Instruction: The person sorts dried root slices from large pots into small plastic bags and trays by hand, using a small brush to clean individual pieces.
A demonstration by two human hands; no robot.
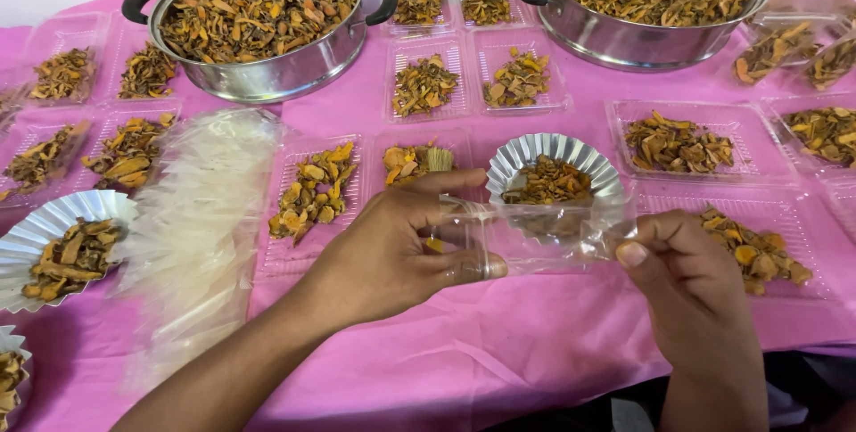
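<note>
Both hands (401,245) pinch clear bag (544,236).

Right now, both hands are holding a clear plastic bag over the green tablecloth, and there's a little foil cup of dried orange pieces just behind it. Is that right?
Almost. The tablecloth is pink, not green, as the head view shows. The rest holds: the left hand and the right hand hold a clear plastic bag between them, and a little foil cup of dried orange pieces sits just behind it.
</note>
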